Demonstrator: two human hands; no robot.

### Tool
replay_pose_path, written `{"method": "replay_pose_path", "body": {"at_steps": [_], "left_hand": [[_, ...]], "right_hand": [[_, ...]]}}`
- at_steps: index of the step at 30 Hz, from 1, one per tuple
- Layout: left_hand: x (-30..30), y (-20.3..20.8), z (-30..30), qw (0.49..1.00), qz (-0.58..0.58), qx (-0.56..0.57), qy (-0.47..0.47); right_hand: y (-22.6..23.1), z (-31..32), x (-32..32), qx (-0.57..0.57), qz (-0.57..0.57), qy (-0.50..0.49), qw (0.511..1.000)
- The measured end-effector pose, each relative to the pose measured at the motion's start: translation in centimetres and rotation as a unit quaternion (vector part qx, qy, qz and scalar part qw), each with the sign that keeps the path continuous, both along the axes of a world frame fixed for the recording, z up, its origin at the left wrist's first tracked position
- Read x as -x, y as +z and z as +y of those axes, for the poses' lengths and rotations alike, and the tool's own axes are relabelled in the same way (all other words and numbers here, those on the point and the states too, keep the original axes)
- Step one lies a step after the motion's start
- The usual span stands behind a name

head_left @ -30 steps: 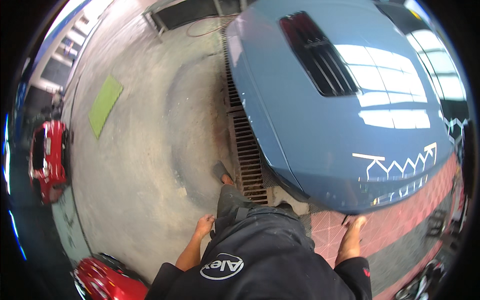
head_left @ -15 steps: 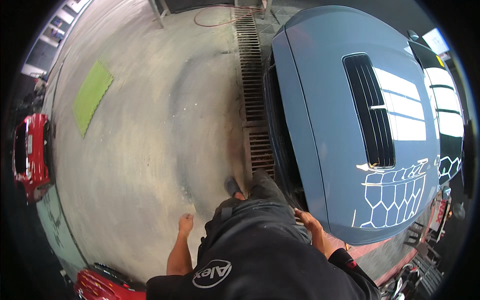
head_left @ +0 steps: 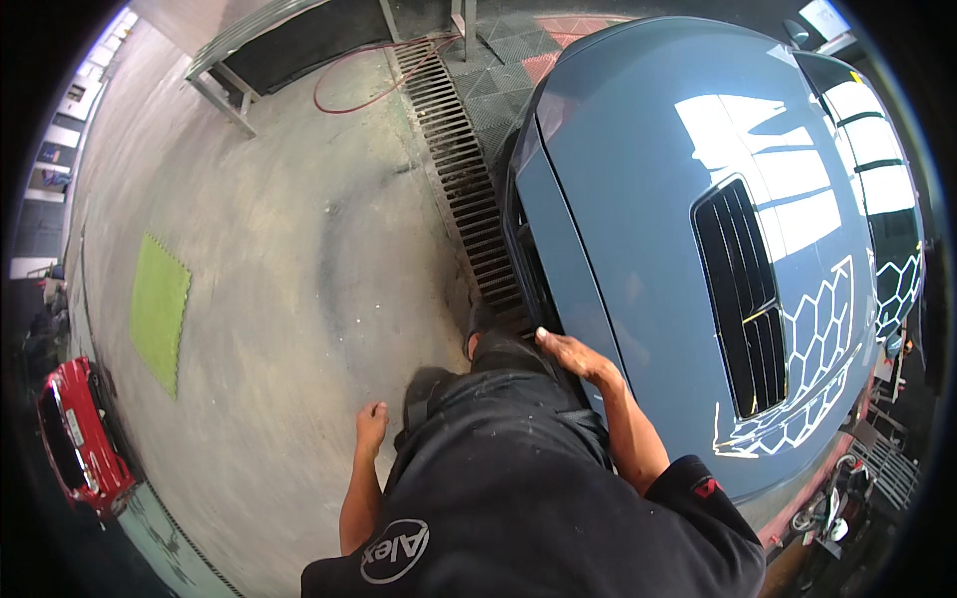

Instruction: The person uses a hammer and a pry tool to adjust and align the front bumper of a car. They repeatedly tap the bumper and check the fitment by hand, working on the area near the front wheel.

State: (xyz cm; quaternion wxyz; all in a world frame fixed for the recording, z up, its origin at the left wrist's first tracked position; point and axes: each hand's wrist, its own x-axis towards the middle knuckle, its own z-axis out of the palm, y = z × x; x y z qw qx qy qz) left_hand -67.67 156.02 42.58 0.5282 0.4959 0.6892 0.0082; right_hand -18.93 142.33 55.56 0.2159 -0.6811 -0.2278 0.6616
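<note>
My left hand [head_left: 372,425] hangs beside my left hip above the concrete floor, its fingers curled in loosely, with nothing visible in it. In front of my right thigh is my right hand [head_left: 572,353], loosely outstretched beside the front of the blue-grey car [head_left: 648,249]. I see nothing in that hand, and its underside is hidden. A black slatted vent [head_left: 738,289] is set into the car's glossy hood, to the right of my right hand.
A metal floor drain grate [head_left: 464,179] runs along the car's front. Ahead stand a grey-legged table [head_left: 227,105] and a red hose [head_left: 319,95]. A green mat [head_left: 159,314] lies on the left, near a red car [head_left: 88,434]. A motorcycle [head_left: 827,508] stands at lower right.
I have moved forward along the car's front, and the view has turned. The table ahead shows more fully. My right hand has swung forward; my left stays by my hip.
</note>
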Motion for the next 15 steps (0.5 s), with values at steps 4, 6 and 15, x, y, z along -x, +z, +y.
{"method": "replay_pose_path", "body": {"at_steps": [4, 6, 15], "left_hand": [[-2.6, -0.3, 7.6, 0.999, -0.023, 0.018, -0.02], [-3.1, -1.8, 11.4, 0.998, -0.046, 0.003, -0.038], [-8.3, -11.7, 37.5, 0.985, -0.097, 0.038, -0.135]], "right_hand": [[0.2, 8.7, -4.4, -0.016, -0.071, -0.069, 0.995], [0.3, 13.1, -7.1, -0.016, -0.053, -0.09, 0.994], [-4.2, 28.4, -13.3, 0.046, -0.03, -0.204, 0.977]]}}
